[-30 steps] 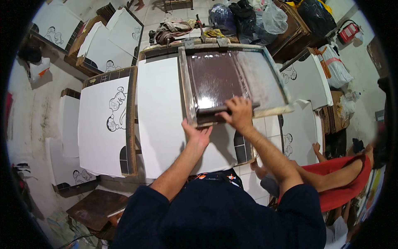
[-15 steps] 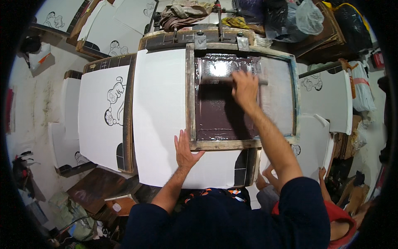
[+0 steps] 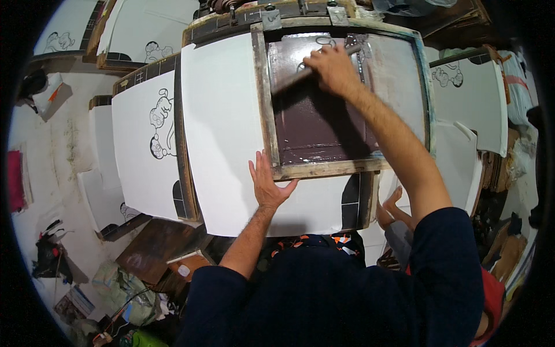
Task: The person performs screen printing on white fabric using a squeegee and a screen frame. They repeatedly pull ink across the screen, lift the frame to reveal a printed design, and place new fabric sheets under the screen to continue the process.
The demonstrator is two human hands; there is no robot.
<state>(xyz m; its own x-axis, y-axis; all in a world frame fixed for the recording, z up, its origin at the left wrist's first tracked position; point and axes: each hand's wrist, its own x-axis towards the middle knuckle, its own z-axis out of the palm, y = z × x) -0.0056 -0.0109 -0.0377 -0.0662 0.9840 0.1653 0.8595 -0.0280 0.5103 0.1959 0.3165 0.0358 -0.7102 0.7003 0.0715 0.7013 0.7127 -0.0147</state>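
Note:
A wooden-framed printing screen lies over a white sheet on a dark board. Its mesh has a dark purple-brown, wet-looking surface, with part of a line drawing showing near the far end. My right hand is closed around a long squeegee, which slants across the mesh with its left end nearer me. At the frame's near left corner, my left hand is open, fingers up along the left side and thumb along the near edge. My right forearm and its shadow cover part of the mesh.
Metal hinge clamps hold the frame's far side. A neighbouring board on the left carries a sheet with a black cartoon drawing; more printed sheets lie to the right. Another person's bare feet are close on the right.
The squeegee has turned from nearly level to slanted, its left end nearer me, still in my right hand. My left hand stays at the frame's corner. The whole view has shifted.

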